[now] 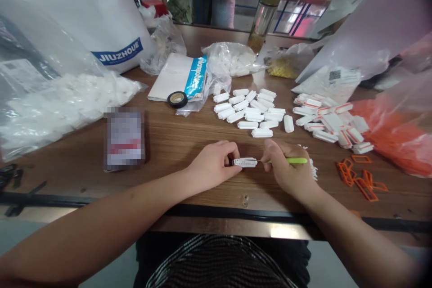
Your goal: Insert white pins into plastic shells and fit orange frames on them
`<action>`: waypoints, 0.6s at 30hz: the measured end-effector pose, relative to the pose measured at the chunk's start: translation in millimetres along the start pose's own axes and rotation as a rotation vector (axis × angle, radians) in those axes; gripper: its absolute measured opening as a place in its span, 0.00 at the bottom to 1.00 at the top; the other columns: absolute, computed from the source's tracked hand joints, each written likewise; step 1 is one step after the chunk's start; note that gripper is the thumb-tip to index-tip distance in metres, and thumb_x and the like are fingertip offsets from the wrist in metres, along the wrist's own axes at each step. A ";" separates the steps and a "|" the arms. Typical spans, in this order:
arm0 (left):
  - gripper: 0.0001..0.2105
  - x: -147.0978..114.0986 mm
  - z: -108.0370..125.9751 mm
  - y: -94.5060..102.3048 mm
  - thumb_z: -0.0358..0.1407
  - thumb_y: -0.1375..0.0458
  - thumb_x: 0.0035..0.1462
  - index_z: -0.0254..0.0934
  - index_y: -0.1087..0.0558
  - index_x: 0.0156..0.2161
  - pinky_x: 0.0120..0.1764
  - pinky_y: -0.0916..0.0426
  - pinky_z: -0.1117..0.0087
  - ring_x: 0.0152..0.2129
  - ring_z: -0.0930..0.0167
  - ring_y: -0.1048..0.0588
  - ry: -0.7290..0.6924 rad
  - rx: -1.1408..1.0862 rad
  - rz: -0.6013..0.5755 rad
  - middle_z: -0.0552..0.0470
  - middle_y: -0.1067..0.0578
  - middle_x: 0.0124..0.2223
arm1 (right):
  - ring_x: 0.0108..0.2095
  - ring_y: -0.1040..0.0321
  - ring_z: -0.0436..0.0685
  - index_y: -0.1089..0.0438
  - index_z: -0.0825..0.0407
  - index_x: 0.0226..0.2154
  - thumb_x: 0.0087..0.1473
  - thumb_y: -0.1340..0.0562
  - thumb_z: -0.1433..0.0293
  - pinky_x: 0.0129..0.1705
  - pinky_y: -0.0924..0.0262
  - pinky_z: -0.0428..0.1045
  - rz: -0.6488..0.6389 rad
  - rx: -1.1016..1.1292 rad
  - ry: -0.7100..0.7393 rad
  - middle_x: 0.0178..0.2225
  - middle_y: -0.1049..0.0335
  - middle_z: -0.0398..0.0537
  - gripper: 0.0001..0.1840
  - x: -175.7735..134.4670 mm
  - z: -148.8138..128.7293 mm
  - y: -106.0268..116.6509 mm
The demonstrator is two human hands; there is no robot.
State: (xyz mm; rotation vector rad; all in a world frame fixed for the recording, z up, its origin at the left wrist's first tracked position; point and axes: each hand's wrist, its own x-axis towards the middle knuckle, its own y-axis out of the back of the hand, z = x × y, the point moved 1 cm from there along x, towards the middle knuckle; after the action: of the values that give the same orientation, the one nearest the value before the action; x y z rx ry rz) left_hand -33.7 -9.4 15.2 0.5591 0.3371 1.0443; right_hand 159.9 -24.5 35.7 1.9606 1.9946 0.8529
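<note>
Piece in hand: a white piece (245, 162), just right of the middle of the frame, below centre, near the front edge of the counter (189, 144).
Long axis: piece runs left to right across the frame; the green tool (297, 160) lies nearly in line with it, from the right.
Key relation: tool's thin tip points left, at the piece's right end. Contact or small gap: cannot tell.
Nearer hand: the left hand (213, 162), already touching the piece; right hand (285, 168) just beside its right end.
Left hand: thumb below, fingers curled above; pinching the piece by its left end.
Right hand: closed in a pen-like pinch on the tool, handle showing past the fingers to the right.
White bits (314, 171): small heap, partly hidden behind right hand.
Loose pieces (254, 117): plain white, spread above the hands, upper middle right of the frame.
Trimmed pieces (331, 123): white with orange edging, piled right of the loose ones.
Orange frames (346, 174): scattered at lower right, some overlapping.
Orange bag (394, 130): clear plastic, right edge of the frame.
Tape (177, 106): black roll at the corner of the notebook (172, 76), upper middle left.
</note>
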 end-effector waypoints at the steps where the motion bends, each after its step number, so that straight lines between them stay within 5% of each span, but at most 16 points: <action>1: 0.04 0.0 0.0 -0.2 0.33 0.37 0.50 0.38 0.29 0.31 0.30 0.39 0.70 0.24 0.75 0.33 -0.001 0.003 0.000 0.57 0.30 0.30 | 0.16 0.41 0.45 0.37 0.52 0.15 0.64 0.46 0.66 0.22 0.46 0.44 -0.018 -0.030 0.014 0.13 0.38 0.39 0.25 -0.2 -1.2 0.4; 18: 0.04 0.1 1.3 0.2 0.33 0.38 0.50 0.38 0.29 0.31 0.31 0.38 0.70 0.24 0.75 0.32 0.017 -0.018 -0.006 0.56 0.30 0.31 | 0.15 0.41 0.46 0.36 0.51 0.15 0.64 0.46 0.66 0.21 0.45 0.45 -0.006 -0.024 0.034 0.13 0.37 0.39 0.25 0.7 -2.0 -1.9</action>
State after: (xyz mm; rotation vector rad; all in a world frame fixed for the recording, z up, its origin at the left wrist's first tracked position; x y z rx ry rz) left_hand -33.2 -9.6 16.4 0.5330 0.3442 1.0455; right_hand 157.2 -24.2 36.4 1.9384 1.9986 0.9098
